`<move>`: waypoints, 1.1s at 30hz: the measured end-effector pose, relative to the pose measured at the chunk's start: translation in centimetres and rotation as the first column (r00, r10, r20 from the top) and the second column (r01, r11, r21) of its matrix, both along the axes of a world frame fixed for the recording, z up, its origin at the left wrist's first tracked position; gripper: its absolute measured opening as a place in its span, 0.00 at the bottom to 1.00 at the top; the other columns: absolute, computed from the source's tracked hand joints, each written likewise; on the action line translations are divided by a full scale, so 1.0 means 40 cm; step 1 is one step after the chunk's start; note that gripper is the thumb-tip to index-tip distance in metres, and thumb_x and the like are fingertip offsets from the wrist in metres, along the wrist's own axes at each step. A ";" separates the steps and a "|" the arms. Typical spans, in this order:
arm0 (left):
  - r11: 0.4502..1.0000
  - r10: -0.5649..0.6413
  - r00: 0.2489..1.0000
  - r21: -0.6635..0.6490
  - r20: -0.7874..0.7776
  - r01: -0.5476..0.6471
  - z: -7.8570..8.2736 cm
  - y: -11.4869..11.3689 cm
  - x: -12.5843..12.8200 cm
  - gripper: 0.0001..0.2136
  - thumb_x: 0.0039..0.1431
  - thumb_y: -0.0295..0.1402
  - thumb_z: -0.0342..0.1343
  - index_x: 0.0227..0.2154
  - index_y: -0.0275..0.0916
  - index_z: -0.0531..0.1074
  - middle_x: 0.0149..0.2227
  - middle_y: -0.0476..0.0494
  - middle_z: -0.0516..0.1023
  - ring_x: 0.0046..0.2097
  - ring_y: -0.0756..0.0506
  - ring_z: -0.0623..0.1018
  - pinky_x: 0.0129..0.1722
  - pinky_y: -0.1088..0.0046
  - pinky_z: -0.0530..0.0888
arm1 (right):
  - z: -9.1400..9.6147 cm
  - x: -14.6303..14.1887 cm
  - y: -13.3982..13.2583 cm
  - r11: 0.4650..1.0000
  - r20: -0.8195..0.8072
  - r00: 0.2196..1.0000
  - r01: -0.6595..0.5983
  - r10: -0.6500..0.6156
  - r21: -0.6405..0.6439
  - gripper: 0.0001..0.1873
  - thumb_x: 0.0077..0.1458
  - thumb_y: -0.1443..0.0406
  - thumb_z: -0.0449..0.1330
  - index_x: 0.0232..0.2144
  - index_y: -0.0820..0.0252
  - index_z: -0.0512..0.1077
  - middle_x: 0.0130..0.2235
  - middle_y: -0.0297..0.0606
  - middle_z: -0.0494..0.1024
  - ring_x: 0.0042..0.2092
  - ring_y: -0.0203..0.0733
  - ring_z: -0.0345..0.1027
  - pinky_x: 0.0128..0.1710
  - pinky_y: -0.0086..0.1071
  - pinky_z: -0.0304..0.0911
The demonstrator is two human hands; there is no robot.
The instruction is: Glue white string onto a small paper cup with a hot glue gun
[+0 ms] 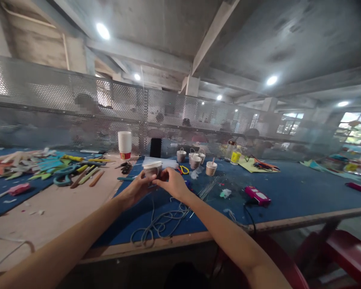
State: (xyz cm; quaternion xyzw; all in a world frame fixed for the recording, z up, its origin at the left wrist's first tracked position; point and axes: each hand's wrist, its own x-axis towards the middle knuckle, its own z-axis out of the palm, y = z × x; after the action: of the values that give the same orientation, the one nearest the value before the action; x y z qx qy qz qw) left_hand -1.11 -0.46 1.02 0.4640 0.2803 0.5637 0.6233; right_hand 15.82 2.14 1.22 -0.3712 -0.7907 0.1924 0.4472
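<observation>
Both my hands meet over the blue-covered table (pixel 289 192), holding a small paper cup (pixel 153 167) with a white rim. My left hand (pixel 137 187) grips the cup from the left, fingers curled round its side. My right hand (pixel 172 182) pinches it from the right, fingers closed near the rim. A loose tangle of grey cord (pixel 159 224) lies on the table just below my hands, near the front edge.
A stack of white cups (pixel 124 144), several small handled cups (pixel 195 160), yellow scissors (pixel 184 169), a dark phone (pixel 155 147), a pink-and-white tool (pixel 257 195) and thin wires lie around. Coloured craft pieces (pixel 48 164) cover the left. A perforated metal screen (pixel 198 116) backs the table; red chairs (pixel 345 249) stand right.
</observation>
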 end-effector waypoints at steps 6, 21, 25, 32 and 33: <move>1.000 0.013 1.000 -0.020 0.003 -0.013 -0.005 0.004 0.007 0.21 0.49 0.25 0.69 0.47 0.40 0.72 0.48 0.41 0.79 0.48 0.42 0.80 0.48 0.64 0.76 | -0.013 0.000 0.013 0.999 -0.119 0.992 -0.042 0.037 -0.034 0.05 0.54 0.63 0.64 0.31 0.57 0.71 0.32 0.34 0.77 0.36 0.40 0.72 0.40 0.33 0.65; 0.999 -0.005 0.998 -0.050 -0.062 0.002 0.002 -0.003 0.013 0.18 0.52 0.30 0.67 0.47 0.42 0.74 0.50 0.39 0.80 0.51 0.38 0.79 0.47 0.62 0.75 | -0.001 0.037 0.032 0.895 -0.455 0.886 -0.272 0.090 -0.353 0.07 0.47 0.64 0.64 0.32 0.59 0.73 0.29 0.31 0.77 0.35 0.37 0.72 0.39 0.30 0.64; 0.999 -0.016 0.997 -0.039 -0.082 0.013 0.001 -0.002 0.011 0.19 0.55 0.31 0.65 0.50 0.42 0.74 0.55 0.38 0.77 0.53 0.39 0.77 0.46 0.64 0.76 | 0.010 0.046 0.027 0.929 -0.466 0.881 -0.235 0.080 -0.286 0.09 0.49 0.59 0.66 0.31 0.59 0.74 0.30 0.31 0.77 0.36 0.37 0.71 0.42 0.31 0.65; 0.997 -0.077 0.992 0.005 -0.104 0.078 -0.004 0.000 0.007 0.22 0.57 0.32 0.64 0.56 0.44 0.72 0.59 0.39 0.74 0.54 0.39 0.76 0.47 0.64 0.75 | 0.011 0.049 0.034 0.920 -0.577 0.811 -0.294 0.097 -0.258 0.12 0.51 0.56 0.66 0.31 0.59 0.73 0.30 0.33 0.78 0.37 0.38 0.73 0.45 0.32 0.66; 0.997 -0.082 0.991 0.004 -0.102 0.083 -0.005 0.000 0.007 0.22 0.57 0.32 0.64 0.56 0.44 0.72 0.60 0.38 0.74 0.55 0.38 0.76 0.47 0.63 0.75 | 0.011 0.049 0.035 0.920 -0.582 0.807 -0.295 0.097 -0.256 0.13 0.51 0.56 0.66 0.31 0.59 0.72 0.30 0.33 0.78 0.37 0.38 0.73 0.45 0.32 0.66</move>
State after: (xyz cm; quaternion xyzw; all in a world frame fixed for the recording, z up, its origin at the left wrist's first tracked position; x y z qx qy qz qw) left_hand -0.84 -0.46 0.83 0.5058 0.2898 0.5142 0.6292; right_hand 17.77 3.52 1.68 -0.2839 -0.6153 0.4694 0.5661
